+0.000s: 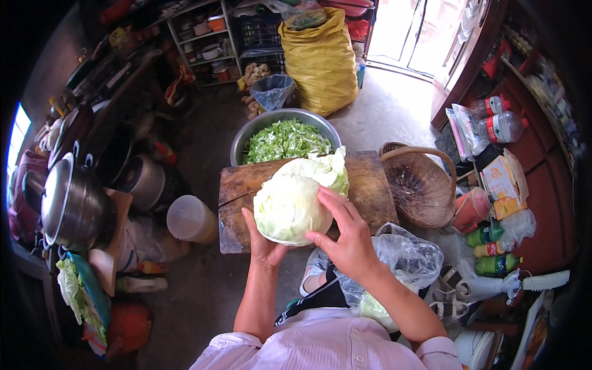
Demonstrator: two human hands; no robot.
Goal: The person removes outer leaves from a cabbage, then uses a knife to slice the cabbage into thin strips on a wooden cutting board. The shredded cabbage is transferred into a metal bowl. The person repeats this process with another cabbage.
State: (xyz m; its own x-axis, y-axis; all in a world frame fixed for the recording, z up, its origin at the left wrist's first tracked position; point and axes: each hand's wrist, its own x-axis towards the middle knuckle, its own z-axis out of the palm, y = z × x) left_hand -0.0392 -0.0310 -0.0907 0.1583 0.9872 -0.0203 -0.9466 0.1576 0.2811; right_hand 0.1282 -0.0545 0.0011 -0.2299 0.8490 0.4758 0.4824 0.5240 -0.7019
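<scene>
A pale green cabbage [291, 208] is held up between my two hands over a worn wooden chopping block [370, 185]. My left hand [264, 245] cups it from below on its left side, the thumb pointing up. Against its right side rest the thumb and fingers of my right hand [348, 231]. Loose outer leaves [335, 169] curl away at the cabbage's far right. Just beyond the block sits a metal basin [238, 143] of chopped greens [289, 141]. A clear plastic bag [407, 249] with another cabbage [377, 307] inside lies by my right forearm.
A wicker basket [418, 194] with an arched handle stands right of the block. Left are a translucent plastic bucket [190, 217] and a large steel pot [76, 203]. A bulging yellow sack [319, 60] stands behind the basin. Several bottles [497, 264] line the right side.
</scene>
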